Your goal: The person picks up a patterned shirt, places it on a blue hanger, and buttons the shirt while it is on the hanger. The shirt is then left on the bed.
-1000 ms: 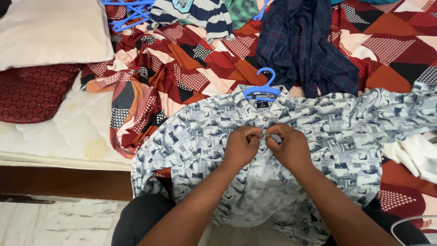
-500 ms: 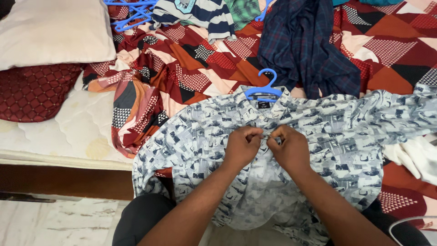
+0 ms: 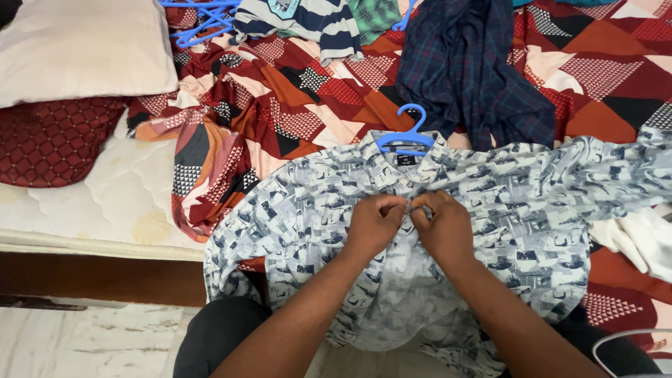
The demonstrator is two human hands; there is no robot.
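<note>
Ahead: we meet the blue hanger [image 3: 406, 134] and the dark plaid shirt [image 3: 465, 66] just beyond the patterned shirt [image 3: 518, 203].
Left: bare mattress [image 3: 119, 203] gives us free room, short of the pillows [image 3: 77, 49].
Right: a white cloth [image 3: 640, 238] blocks us.

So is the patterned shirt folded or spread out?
Spread out: the shirt lies flat across the bed, sleeves wide, blue hanger at its collar, both hands pinching its front.

Printed shirt [image 3: 504, 210] matt cloth; hanger [image 3: 408, 136] glossy plastic.
</note>
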